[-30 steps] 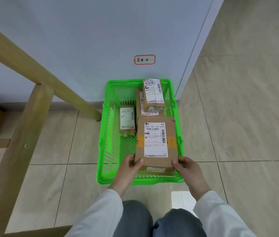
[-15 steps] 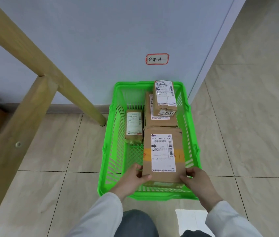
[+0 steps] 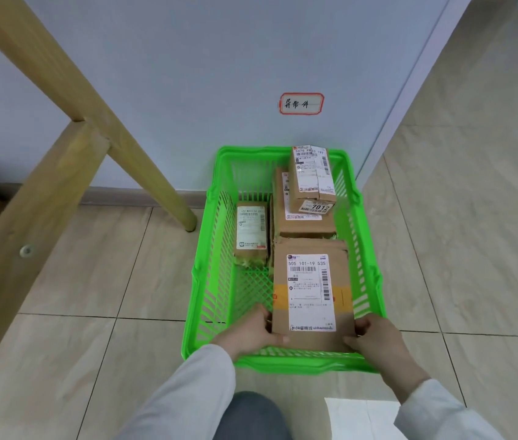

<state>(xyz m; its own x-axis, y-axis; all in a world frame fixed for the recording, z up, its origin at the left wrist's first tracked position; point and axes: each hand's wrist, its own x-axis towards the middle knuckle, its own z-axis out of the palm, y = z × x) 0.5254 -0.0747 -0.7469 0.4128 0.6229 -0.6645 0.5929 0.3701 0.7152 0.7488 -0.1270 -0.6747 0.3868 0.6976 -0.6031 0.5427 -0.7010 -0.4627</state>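
— Lower than a second ago: the labelled parcel (image 3: 312, 293) has sunk from over the front rim into the green basket (image 3: 202, 281), and both hands have gone down with it.

— Run me across from the left.

— Far left, a slanted wooden leg (image 3: 156, 173) stands on the tiled floor (image 3: 77, 265), just beside the basket's back left corner. Inside the basket, along its left wall, lies a small parcel (image 3: 251, 233), white label up.

— And the hands?

— The left hand (image 3: 246, 333) grasps the labelled parcel's near left corner, fingers and thumb curled round it. That parcel lies lengthwise in the right half of the basket, with its near end just behind the front wall. I cannot tell whether it rests on the mesh bottom.

— What's behind it?

— A flat box (image 3: 302, 225), with a narrow parcel (image 3: 313, 176) stacked on top, near the back right corner. Above them a red-bordered tag (image 3: 301, 103) is stuck on the wall (image 3: 188, 74).

— The right side?

— The right hand (image 3: 375, 339) grips the near right corner, fingers curled round the edge. A white sheet (image 3: 359, 414) lies on the floor below that wrist.
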